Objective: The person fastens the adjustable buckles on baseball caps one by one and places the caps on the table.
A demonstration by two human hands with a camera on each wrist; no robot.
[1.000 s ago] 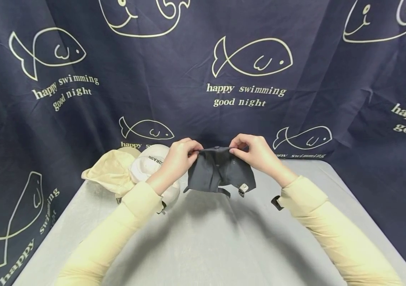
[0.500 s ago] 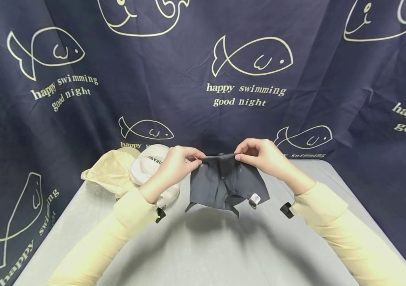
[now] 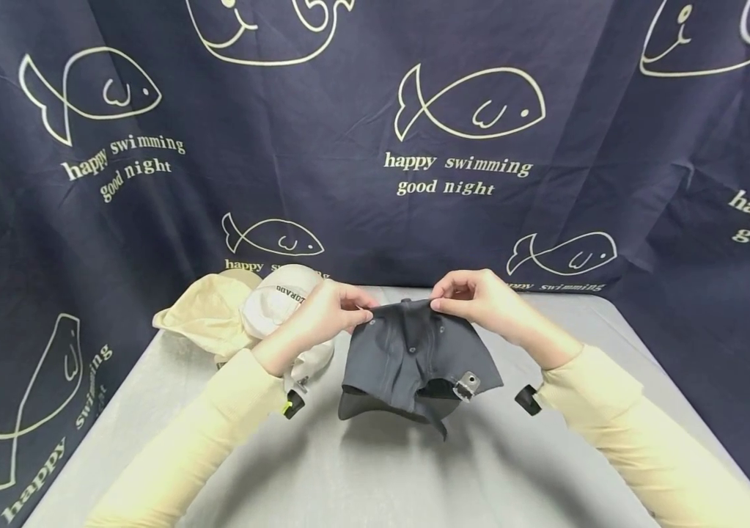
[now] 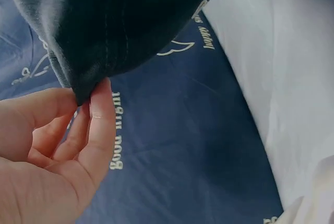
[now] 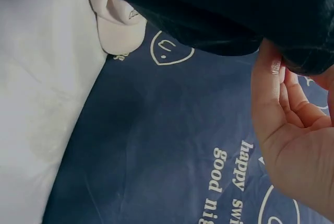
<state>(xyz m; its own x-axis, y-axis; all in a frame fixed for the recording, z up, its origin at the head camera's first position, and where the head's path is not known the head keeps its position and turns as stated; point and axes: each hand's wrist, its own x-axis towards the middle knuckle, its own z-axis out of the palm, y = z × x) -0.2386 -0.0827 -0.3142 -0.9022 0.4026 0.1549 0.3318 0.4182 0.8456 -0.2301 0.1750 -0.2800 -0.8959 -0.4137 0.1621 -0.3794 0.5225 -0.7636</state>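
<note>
A dark baseball cap hangs between both hands above the table, its back strap end dangling and a metal buckle at the right of the rear opening. Its brim shows below, on the far side. My left hand pinches the crown's top left between thumb and fingers; the left wrist view shows the cloth drawn to a point there. My right hand pinches the top right of the crown. Close up in the right wrist view, the dark cloth partly covers the fingertips.
To the left on the light grey table lie a cream cap and a white cap with dark lettering, partly behind my left arm. A navy curtain printed with fish stands right behind the table.
Both hands have come lower and nearer with the dark cap. It has tilted, so its brim now shows underneath. The cream and white caps stay where they were.
</note>
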